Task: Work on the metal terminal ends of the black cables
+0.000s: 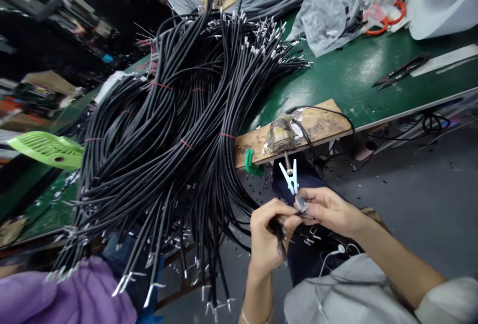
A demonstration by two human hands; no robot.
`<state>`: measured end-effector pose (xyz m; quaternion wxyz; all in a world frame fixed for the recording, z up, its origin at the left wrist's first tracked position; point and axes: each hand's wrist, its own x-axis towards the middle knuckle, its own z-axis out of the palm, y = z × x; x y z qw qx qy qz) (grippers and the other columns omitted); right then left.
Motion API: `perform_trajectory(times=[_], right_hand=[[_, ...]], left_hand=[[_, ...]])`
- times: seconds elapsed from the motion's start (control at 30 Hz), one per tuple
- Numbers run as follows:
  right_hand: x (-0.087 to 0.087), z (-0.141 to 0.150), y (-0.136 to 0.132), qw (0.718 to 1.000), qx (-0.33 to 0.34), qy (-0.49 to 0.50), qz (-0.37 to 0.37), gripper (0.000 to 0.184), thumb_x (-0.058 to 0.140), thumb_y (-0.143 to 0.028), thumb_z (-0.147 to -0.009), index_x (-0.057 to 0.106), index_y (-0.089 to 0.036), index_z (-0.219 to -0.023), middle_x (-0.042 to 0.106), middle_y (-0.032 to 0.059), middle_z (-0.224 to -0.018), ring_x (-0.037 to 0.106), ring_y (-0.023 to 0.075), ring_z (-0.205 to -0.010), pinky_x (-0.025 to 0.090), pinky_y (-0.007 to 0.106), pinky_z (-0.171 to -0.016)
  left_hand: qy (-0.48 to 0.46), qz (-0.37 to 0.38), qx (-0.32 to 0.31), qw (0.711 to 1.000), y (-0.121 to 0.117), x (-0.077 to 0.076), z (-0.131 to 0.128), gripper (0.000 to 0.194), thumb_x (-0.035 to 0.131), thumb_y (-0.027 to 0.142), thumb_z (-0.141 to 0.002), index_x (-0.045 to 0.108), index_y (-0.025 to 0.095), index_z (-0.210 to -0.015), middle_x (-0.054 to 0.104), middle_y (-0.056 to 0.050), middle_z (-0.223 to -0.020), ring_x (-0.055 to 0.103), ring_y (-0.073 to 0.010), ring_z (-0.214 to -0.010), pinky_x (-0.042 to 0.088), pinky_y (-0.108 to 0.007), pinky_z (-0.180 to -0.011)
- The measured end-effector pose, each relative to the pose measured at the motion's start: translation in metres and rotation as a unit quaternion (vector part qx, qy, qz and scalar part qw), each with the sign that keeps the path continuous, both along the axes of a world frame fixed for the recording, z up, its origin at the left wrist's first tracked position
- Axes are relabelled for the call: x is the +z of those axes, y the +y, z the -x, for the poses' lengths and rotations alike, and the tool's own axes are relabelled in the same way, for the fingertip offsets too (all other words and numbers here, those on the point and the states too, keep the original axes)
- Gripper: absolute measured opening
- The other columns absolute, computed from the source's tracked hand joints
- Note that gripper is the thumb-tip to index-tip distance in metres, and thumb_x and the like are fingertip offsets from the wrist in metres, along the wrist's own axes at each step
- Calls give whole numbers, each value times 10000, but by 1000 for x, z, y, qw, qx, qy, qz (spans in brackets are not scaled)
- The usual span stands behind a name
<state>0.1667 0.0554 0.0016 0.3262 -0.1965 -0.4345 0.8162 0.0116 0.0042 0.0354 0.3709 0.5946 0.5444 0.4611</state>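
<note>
My left hand is closed around a dark, cable-like piece, its lower end sticking out below the fingers. Facing it, my right hand pinches a small greyish piece between thumb and fingertips. The two hands nearly meet, and the fingers hide where these pieces join, if they do. Just above my fingertips a light blue clip is fixed on the shaft of a small tape-wrapped motor. That motor sits on a wooden board at the table edge.
Bundles of black cables with stripped ends cover the table's left and hang over its edge. A green clamp grips the board. Black snips, orange-handled scissors and plastic bags lie rightward. Other people sit opposite and at left.
</note>
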Motion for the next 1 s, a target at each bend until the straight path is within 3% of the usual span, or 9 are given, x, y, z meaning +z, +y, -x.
perform_trajectory(times=[0.07, 0.2, 0.27, 0.4, 0.63, 0.8, 0.9, 1.0], right_hand=[[5, -6, 12, 999, 29, -36, 6, 364, 648, -496, -806, 540, -149, -783, 439, -41, -635, 386, 77, -551, 326, 209, -511], [8, -4, 38, 994, -65, -86, -5, 370, 687, -495, -770, 572, -147, -722, 455, -48, -617, 399, 76, -559, 337, 207, -526], [8, 4, 47, 994, -86, -65, -3, 406, 659, -537, -779, 583, -147, -695, 462, -45, -603, 409, 80, -563, 347, 212, -532], [9, 23, 52, 999, -34, 21, 34, 465, 623, -600, -777, 648, -140, -712, 570, 7, -642, 495, 112, -600, 415, 250, -582], [7, 34, 45, 978, -55, 118, 161, 330, 745, -456, -734, 702, -129, -731, 619, 20, -632, 544, 104, -567, 442, 215, -552], [-5, 37, 41, 967, -4, 160, 200, 430, 700, -528, -755, 720, -104, -823, 661, 68, -742, 553, 115, -604, 447, 233, -572], [-19, 31, 39, 962, -23, 153, 224, 406, 654, -527, -800, 713, -126, -831, 645, 65, -760, 546, 125, -653, 425, 232, -571], [-32, 14, 37, 972, -50, 123, 196, 369, 620, -498, -841, 708, -139, -840, 604, 47, -727, 498, 116, -639, 387, 227, -552]], left_hand=[[4, -6, 16, 1000, 1, -2, -2, 199, 681, 297, -801, 654, 150, -669, 552, -1, -591, 468, -98, -511, 351, -212, -492], [14, -39, 35, 999, 2, -5, -5, 156, 697, 232, -784, 633, 155, -664, 569, -2, -603, 516, -113, -552, 392, -218, -530], [-3, -71, 37, 997, 3, -6, -5, 143, 714, 203, -769, 624, 162, -665, 595, -2, -614, 542, -115, -570, 416, -213, -544], [-33, -113, 66, 991, 10, -8, -4, 137, 737, 206, -754, 633, 167, -674, 607, 3, -616, 556, -109, -565, 435, -204, -544], [-6, -70, 61, 996, 18, -10, -5, 121, 676, 189, -797, 648, 152, -685, 597, -5, -616, 534, -106, -554, 410, -207, -534], [0, -56, 48, 997, 17, -7, -4, 104, 669, 174, -791, 655, 149, -692, 593, 1, -609, 505, -90, -526, 382, -189, -504], [-5, -58, 45, 997, 15, -6, -3, 73, 676, 159, -781, 664, 153, -709, 615, -6, -616, 527, -97, -534, 398, -192, -513], [-12, -63, 41, 997, 11, -7, -1, 58, 682, 151, -771, 670, 157, -715, 623, -10, -619, 539, -105, -548, 404, -201, -527]])
